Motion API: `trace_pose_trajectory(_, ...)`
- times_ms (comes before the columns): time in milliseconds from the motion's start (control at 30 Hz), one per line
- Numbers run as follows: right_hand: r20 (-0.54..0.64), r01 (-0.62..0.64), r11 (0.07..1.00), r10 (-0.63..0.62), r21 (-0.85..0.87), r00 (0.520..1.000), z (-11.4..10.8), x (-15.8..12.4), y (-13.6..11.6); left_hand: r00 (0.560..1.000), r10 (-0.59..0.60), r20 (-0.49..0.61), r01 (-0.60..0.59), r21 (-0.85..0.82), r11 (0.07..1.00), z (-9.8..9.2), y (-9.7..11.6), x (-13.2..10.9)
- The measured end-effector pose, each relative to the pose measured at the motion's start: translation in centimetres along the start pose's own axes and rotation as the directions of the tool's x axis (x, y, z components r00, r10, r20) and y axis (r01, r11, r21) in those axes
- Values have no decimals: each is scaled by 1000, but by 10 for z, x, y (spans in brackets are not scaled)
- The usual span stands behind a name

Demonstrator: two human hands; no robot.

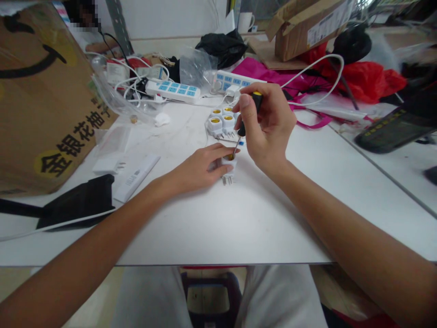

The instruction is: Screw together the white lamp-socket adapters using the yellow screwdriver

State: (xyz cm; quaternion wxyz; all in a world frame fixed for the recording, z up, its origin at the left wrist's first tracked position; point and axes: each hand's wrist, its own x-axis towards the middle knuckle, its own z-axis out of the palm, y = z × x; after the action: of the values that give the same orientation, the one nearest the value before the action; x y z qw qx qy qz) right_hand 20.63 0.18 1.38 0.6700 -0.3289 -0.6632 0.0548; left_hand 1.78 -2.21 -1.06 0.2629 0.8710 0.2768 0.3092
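Observation:
On the white table, my left hand (201,167) pinches a white plug-in lamp socket (229,171) between thumb and fingers, its metal prongs pointing toward me. My right hand (271,123) is closed around a screwdriver (242,129) with a black and yellow handle. The screwdriver slants down, and its tip is inside the opening of the held socket. Just beyond, several similar white lamp sockets (215,126) with brass-coloured insides stand grouped together. A thin dark rod and a small blue piece (241,143) lie near them.
A large cardboard box (44,105) stands at the left, near a black stand base (82,205) and a white flat box (136,177). Power strips (174,91), cables and plastic bags lie at the back. A person sits at the far left. An open carton (307,32) is back right.

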Motion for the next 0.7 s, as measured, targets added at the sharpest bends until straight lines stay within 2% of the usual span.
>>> trace_pose_trajectory(467, 14, -75, 984, 74, 161, 997, 2, 0, 5, 1000, -3, 15, 3, 7, 1000, -1, 2, 2)
trace_pose_trajectory(700, 15, -58, 971, 56, 232, 998, 4, 0, 4, 1000, -4, 18, 3, 24, 1000, -1, 2, 1)
